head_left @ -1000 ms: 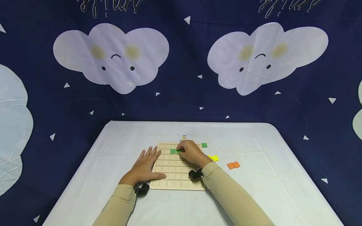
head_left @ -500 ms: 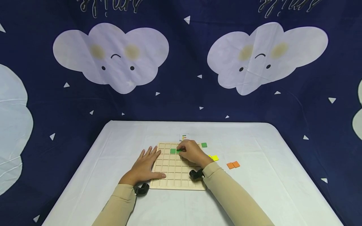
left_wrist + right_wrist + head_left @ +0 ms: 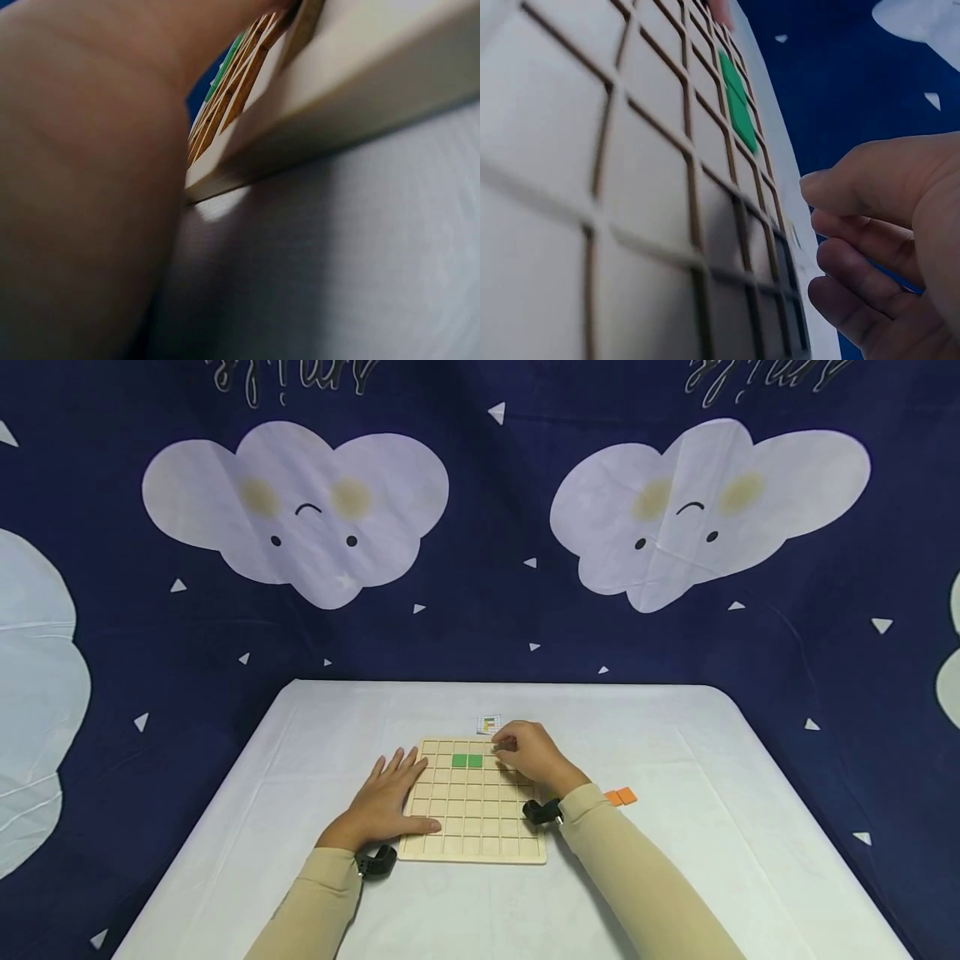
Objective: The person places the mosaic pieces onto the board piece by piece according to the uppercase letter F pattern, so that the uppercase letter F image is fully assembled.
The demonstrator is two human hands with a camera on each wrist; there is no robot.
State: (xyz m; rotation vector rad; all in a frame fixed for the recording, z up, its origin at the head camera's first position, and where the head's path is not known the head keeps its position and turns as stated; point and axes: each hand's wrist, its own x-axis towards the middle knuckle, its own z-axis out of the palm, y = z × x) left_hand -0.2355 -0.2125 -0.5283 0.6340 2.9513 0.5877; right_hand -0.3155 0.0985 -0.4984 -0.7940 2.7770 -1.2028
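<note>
so the big change is the right hand (image 3: 534, 753). half a second ago its fingertips were down on the right green tile (image 3: 476, 762), partly covering it, and now they've come off it and shifted toward the far right corner of the board (image 3: 474, 829). that tile is in full view now, in a compartment right next to the left green tile (image 3: 459, 761), both in the second row from the board's far edge.

the loose green tile and the yellow tiles off the board's right edge don't show anymore, that patch is covered by the right hand and right sleeve (image 3: 637, 868). the orange tiles (image 3: 627, 795) haven't gone anywhere, further over toward the right edge of the tabletop (image 3: 750, 860), but the sleeve now hides a bit of the nearer one.

as for where stuff sits: the green pair is just left of the right hand's fingertips, near but apart. in the right wrist view the thumb and fingers are loosely bent with a narrow gap between them.

the left hand (image 3: 382, 802) hasn't really moved, it's spread wide over the board's left edge, thumb resting near the near left corner. the green pair is on the board to the right of its fingertips. small printed card (image 3: 489, 724) is just past the board's far edge.
</note>
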